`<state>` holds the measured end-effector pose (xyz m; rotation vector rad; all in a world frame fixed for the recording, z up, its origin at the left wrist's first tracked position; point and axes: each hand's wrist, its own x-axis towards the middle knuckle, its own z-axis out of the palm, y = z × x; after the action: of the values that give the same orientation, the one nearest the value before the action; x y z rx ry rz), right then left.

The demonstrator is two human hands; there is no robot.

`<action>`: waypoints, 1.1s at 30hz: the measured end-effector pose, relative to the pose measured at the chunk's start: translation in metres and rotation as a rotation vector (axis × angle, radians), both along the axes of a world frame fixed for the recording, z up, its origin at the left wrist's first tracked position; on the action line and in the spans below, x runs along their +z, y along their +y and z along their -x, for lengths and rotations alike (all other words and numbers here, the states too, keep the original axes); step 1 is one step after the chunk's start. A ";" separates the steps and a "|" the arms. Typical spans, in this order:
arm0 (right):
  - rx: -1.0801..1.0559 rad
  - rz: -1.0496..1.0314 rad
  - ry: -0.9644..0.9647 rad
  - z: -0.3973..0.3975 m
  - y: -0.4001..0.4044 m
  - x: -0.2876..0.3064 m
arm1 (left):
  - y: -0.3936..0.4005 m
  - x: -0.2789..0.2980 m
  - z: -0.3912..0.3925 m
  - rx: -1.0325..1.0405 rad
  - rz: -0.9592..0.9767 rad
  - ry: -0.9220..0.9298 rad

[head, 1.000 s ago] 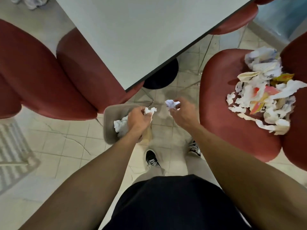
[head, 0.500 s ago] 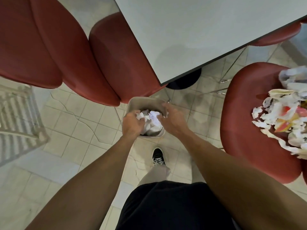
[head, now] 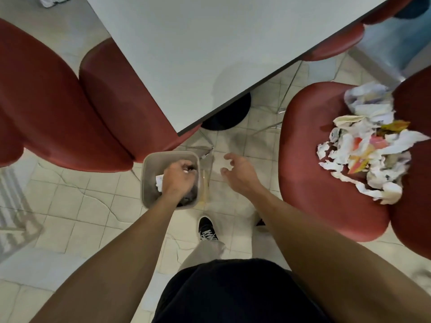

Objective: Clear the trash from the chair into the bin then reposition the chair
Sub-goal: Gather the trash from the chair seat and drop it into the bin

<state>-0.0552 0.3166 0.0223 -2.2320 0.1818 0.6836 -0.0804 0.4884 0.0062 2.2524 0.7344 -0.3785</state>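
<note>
One small beige square plastic bin (head: 147, 180) stood on the tiled floor (head: 77, 206), just off the corner of one pale grey table (head: 210, 47). Red upholstered chairs: 2 at the left, tucked by the table's left edge, 1 at the far right edge, & 1 red chair (head: 310, 173) w/ the trash. One heap of crumpled white, yellow & pink paper trash (head: 370, 150) lay on that seat's far right part, against the backrest. A few white scraps showed inside the bin.

Left hand (head: 178, 180) was over the bin's opening, fingers curled downward; whether it pinched anything, can't tell. Right hand (head: 238, 171) hung over the floor between bin & trash chair, fingers spread & loosely bent, holding nothing. One black lace-up shoe (head: 207, 228) stood below the bin.
</note>
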 end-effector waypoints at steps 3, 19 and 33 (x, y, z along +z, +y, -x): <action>-0.071 -0.001 0.005 -0.010 -0.046 -0.002 | -0.039 -0.002 -0.021 -0.107 0.027 0.020; -0.415 0.065 0.097 -0.071 -0.313 -0.049 | -0.320 -0.041 -0.149 -0.581 0.108 0.081; -0.348 0.140 0.102 -0.146 -0.398 -0.172 | -0.442 -0.158 -0.220 -0.897 0.006 0.062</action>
<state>0.0909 -0.0812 -0.1501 -2.2189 0.6698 0.6077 0.1391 0.0466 -0.1515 2.4585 -0.3041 -0.8593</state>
